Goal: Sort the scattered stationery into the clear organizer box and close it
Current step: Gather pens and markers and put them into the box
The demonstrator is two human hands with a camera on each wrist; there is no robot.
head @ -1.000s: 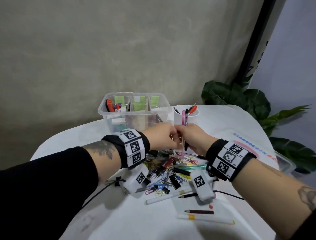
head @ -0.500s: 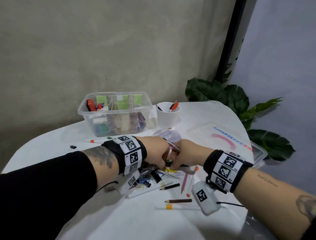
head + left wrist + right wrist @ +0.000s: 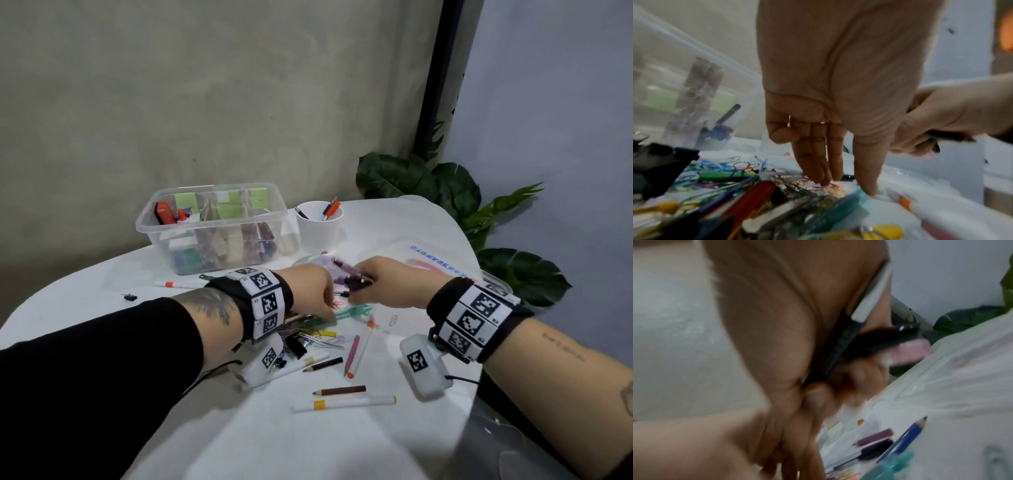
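Observation:
The clear organizer box (image 3: 212,236) stands open at the back of the white table, with several items in its compartments. A pile of clips, pens and pencils (image 3: 308,337) lies in front of it. My left hand (image 3: 318,298) reaches down into the pile with straight fingers (image 3: 818,170), and its thumb touches a teal pen (image 3: 838,209). My right hand (image 3: 370,287) is just right of it and grips a bundle of pens (image 3: 344,272), black, white and pink (image 3: 869,347). The right wrist view is blurred.
A white cup (image 3: 320,229) with pens stands right of the box. The clear lid (image 3: 428,260) lies flat at the right. Loose pencils (image 3: 339,390) and markers (image 3: 342,404) lie nearer me. A binder clip (image 3: 130,297) sits far left, with plant leaves (image 3: 428,185) behind the table.
Both hands came down from the cup's height to the pile. The right hand kept its pens, now tilted flat. The left hand left the right hand and reached into the pile.

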